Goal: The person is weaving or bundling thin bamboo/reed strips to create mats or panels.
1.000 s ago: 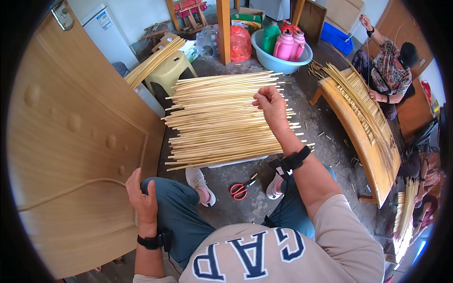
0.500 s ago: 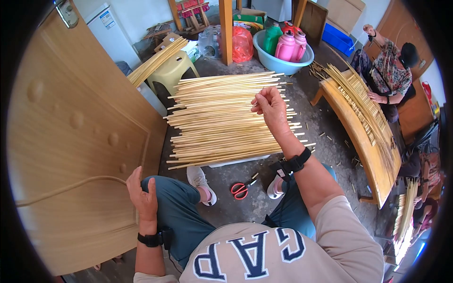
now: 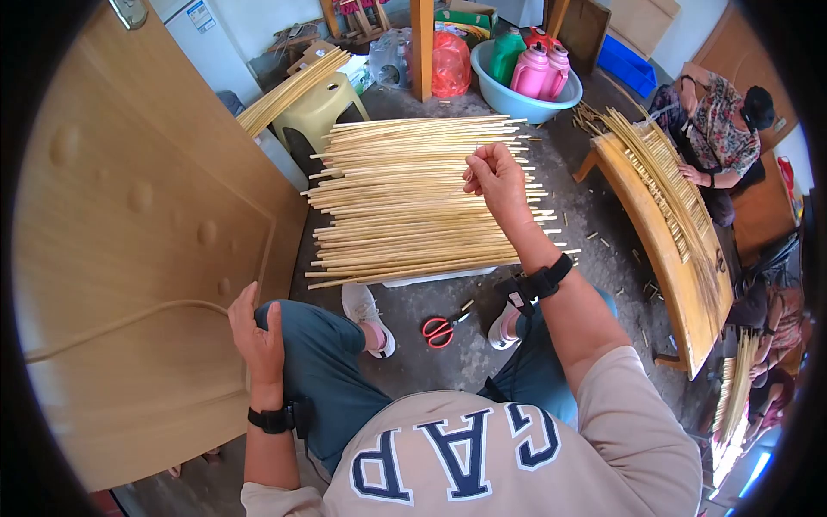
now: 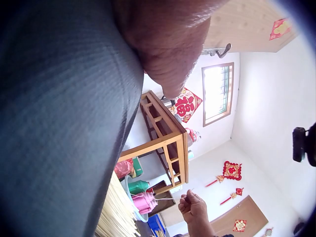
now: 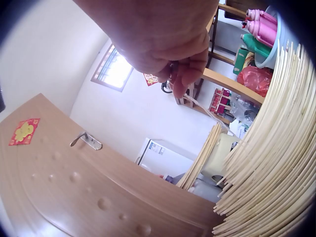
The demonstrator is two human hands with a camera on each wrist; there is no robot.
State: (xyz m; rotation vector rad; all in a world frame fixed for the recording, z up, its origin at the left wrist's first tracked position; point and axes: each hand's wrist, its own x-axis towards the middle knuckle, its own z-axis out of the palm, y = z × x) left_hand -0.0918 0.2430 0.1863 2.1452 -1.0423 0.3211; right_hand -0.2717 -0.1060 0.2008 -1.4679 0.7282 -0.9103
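A broad layer of thin pale sticks (image 3: 422, 215) lies side by side in front of me, joined like a mat. Above its right half my right hand (image 3: 500, 183) is raised, thumb and fingertips pinched together. In the right wrist view a thin whitish cord (image 5: 203, 108) runs from those fingertips down toward the sticks. My left hand (image 3: 259, 338) rests at my left knee, its fingers extended and holding nothing. In the left wrist view that hand (image 4: 170, 44) lies against the trouser leg.
Red-handled scissors (image 3: 438, 332) lie on the floor between my shoes. A wooden door (image 3: 146, 284) stands close on my left. Beyond the sticks are a stool (image 3: 314, 112) and a blue basin (image 3: 525, 105) with flasks. At right, a person (image 3: 719, 138) works at a curved wooden bench (image 3: 680, 293).
My right hand stays pinched above the sticks, barely moved. The head view has shifted slightly, so the sticks sit higher. The person at right has lowered a raised hand.
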